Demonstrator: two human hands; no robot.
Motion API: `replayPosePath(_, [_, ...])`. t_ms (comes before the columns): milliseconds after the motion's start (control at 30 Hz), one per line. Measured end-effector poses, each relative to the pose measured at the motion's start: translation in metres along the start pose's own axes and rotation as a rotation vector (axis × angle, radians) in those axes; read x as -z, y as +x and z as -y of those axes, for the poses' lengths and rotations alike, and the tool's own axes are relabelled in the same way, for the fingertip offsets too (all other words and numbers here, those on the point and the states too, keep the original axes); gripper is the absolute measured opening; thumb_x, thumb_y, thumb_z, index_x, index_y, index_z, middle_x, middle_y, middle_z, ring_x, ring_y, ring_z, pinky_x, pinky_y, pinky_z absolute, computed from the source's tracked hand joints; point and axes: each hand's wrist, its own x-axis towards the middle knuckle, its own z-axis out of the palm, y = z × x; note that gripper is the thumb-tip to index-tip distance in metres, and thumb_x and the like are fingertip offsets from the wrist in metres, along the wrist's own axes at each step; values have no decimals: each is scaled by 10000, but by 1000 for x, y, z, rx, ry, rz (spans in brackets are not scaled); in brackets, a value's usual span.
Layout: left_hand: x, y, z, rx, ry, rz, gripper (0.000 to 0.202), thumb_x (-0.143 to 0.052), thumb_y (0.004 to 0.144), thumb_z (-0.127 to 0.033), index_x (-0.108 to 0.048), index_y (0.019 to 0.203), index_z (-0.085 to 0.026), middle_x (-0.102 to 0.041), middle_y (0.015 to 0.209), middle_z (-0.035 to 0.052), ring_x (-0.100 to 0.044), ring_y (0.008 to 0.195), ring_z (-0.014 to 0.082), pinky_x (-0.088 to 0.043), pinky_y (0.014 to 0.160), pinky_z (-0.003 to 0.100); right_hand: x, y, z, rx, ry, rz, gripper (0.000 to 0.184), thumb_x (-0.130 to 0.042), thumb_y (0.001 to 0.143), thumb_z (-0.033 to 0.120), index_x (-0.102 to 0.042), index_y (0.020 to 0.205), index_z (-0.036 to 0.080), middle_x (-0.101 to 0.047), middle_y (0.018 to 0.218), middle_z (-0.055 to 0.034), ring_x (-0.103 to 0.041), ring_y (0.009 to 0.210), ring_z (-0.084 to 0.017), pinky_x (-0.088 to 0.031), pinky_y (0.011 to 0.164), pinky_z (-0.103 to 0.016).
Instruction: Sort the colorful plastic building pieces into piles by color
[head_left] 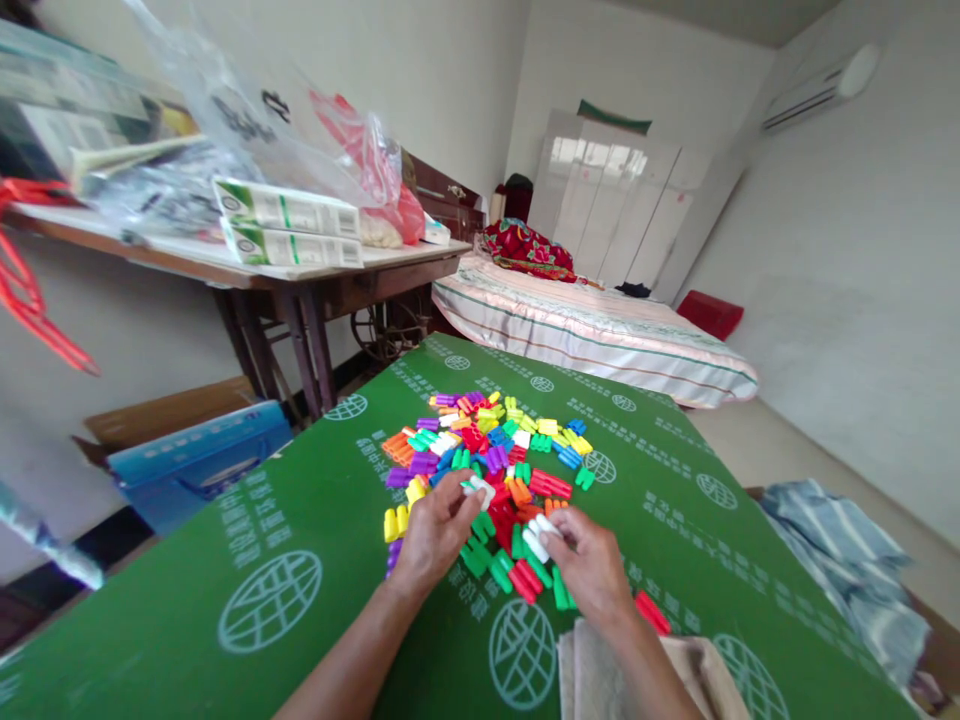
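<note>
Small ribbed plastic pieces, like short tubes joined side by side, lie in a loose heap on the green board [360, 620]. My left hand [439, 525] is closed, thumb and fingers pinching a white plastic piece [481, 491] above the heap. Just to the right, my right hand [592, 565] grips another white plastic piece [535, 541] at its end. The two white pieces are apart. Around the hands lie red pieces [550, 484], green pieces [475, 556], purple pieces [423, 463] and yellow pieces [391, 525]. A beige cloth [581, 665] lies under my right forearm.
At left, a table [420, 262] bears small boxes [292, 230] and plastic bags. Below it stands a blue box [199, 455]. A bed [600, 325] with a striped cover is beyond the board. Blue-striped fabric [836, 560] hangs low at right.
</note>
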Motion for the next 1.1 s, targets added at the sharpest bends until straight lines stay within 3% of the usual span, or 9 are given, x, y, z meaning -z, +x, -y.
replayPosePath(200, [-3, 1, 10, -122, 171, -83, 445, -547, 776, -385, -544, 1152, -147, -655, 942, 86, -585, 575, 136, -470, 489, 253, 16, 11, -36, -92, -56, -98, 181, -505, 780, 363, -611, 767, 216, -670, 701, 4, -611, 640, -157, -438, 602, -234])
replayPosePath(300, [-4, 1, 15, -137, 210, -82, 397, -529, 790, -369, -557, 1116, -144, -664, 929, 85, -612, 622, 149, -490, 520, 254, 18, 15, -40, -92, -165, -109, 210, -497, 788, 357, -650, 830, 220, -696, 798, -14, -635, 710, -162, -452, 655, -241])
replayPosePath(433, [-4, 1, 17, -164, 273, -82, 314, -523, 802, -371, -585, 1031, -165, -667, 934, 75, -610, 631, 140, -499, 550, 253, 21, 29, -32, -143, -478, -132, 256, -478, 830, 335, -671, 962, 232, -705, 924, -43, -650, 817, -187, -451, 685, -263])
replayPosePath(600, [-2, -1, 9, -170, 337, -49, 240, -509, 816, -361, -607, 931, -174, -671, 868, 54, -596, 613, 133, -496, 578, 261, 18, 66, -26, -122, -674, 0, 319, -501, 827, 237, -628, 1120, 226, -670, 1099, -75, -621, 977, -204, -446, 769, -282])
replayPosePath(833, [-1, -4, 3, -137, 300, -22, 244, -500, 819, -360, -617, 910, -166, -653, 784, 36, -563, 567, 127, -452, 533, 245, 9, 93, -27, -45, -685, 134, 289, -569, 714, 118, -685, 931, 269, -713, 902, -21, -640, 869, -179, -419, 671, -240])
replayPosePath(967, [-3, -4, 2, -100, 266, -14, 281, -496, 815, -367, -617, 945, -149, -637, 745, 36, -545, 562, 130, -430, 518, 242, 15, 84, -21, 4, -674, 114, 163, -551, 770, 192, -669, 872, 241, -686, 899, -20, -617, 859, -157, -411, 690, -220])
replayPosePath(1100, [-4, -4, -3, -73, 245, -2, 304, -482, 816, -402, -622, 910, -149, -614, 696, 23, -506, 526, 120, -397, 485, 231, 12, 62, -13, 129, -471, 60, 227, -516, 807, 219, -655, 986, 238, -651, 969, -27, -607, 864, -141, -434, 751, -217])
